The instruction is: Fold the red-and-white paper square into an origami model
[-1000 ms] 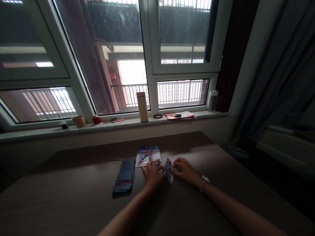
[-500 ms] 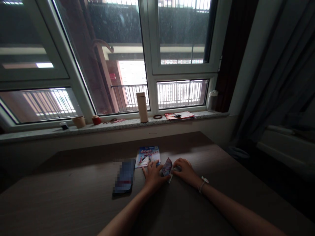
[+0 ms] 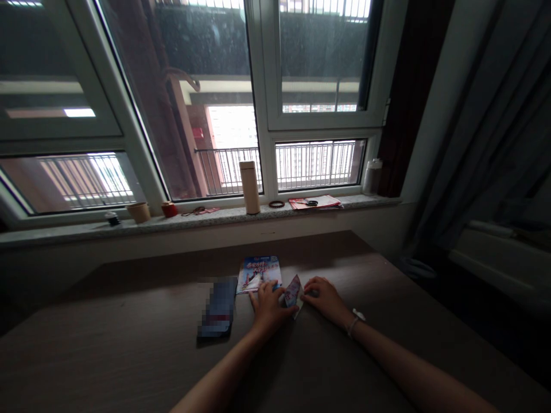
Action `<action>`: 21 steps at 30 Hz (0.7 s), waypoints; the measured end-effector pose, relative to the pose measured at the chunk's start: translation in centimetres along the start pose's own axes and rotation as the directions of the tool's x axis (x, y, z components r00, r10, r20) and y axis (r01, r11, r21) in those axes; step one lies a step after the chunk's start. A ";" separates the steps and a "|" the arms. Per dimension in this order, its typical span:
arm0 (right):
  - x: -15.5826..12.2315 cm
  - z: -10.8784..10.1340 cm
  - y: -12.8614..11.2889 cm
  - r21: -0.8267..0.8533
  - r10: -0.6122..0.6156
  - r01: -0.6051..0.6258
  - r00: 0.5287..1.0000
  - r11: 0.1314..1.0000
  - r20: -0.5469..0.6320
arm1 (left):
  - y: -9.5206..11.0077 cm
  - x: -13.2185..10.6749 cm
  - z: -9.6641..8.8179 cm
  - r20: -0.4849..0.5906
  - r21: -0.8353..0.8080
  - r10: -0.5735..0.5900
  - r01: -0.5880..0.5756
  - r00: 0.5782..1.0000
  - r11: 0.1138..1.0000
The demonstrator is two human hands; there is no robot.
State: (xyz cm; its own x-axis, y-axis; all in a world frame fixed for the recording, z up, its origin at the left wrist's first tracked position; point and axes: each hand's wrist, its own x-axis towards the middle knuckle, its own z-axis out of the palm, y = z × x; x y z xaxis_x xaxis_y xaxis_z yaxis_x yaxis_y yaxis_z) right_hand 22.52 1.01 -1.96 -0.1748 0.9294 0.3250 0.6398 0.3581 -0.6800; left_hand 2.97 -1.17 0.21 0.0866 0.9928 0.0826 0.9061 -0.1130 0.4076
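A small piece of folded paper [image 3: 292, 291], printed in pink and blue with a pale side, stands partly raised between my two hands on the dark table. My left hand [image 3: 270, 308] holds it from the left, the thumb at its lower edge and the other fingers bent over towards a printed flyer [image 3: 261, 267]. At the paper's right edge, my right hand [image 3: 326, 298] pinches with thumb and forefinger; a pale bracelet circles that wrist. The flyer, blue with red and white lettering, lies just beyond my left hand and is partly covered by its fingers.
A phone-like dark slab [image 3: 218, 310], partly pixelated, lies left of my left hand. Along the windowsill [image 3: 206, 217] stand a beige flask [image 3: 249, 188], a paper cup [image 3: 138, 213], a red spool-like item [image 3: 169, 209], scissors [image 3: 310, 202] on red-edged papers, and a clear bottle [image 3: 372, 178].
The folded paper's raised part has tilted slightly and its pale right side shows more. My right fingertips have shifted very slightly; my left hand stays in place.
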 end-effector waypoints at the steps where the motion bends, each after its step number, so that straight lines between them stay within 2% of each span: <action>1: 0.0 0.0 -0.1 -0.004 0.007 -0.008 1.000 1.000 -0.008 | 0.0 0.0 0.0 0.003 -0.003 0.000 0.000 1.000 1.000; 7: 0.1 0.3 -0.3 0.002 0.057 -0.057 0.998 0.998 -0.037 | -0.1 0.1 0.1 0.015 -0.010 -0.001 0.001 1.000 1.000; 15: 0.2 -0.4 0.7 0.067 -0.008 0.004 0.998 0.998 0.056 | 0.0 -0.1 0.0 0.021 -0.003 -0.010 0.010 1.000 1.000; 21: 0.1 -0.4 0.6 0.055 -0.016 0.015 1.000 0.998 0.024 | 0.0 -0.1 -0.1 0.020 -0.007 -0.001 0.001 1.000 1.000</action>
State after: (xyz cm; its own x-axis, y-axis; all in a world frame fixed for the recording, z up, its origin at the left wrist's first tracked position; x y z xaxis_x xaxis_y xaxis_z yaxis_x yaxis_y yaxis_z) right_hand 23.15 1.29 -2.05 -0.2026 0.9255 0.3201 0.5948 0.3760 -0.7106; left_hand 2.94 -1.25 0.32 0.0942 0.9935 0.0642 0.9031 -0.1124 0.4144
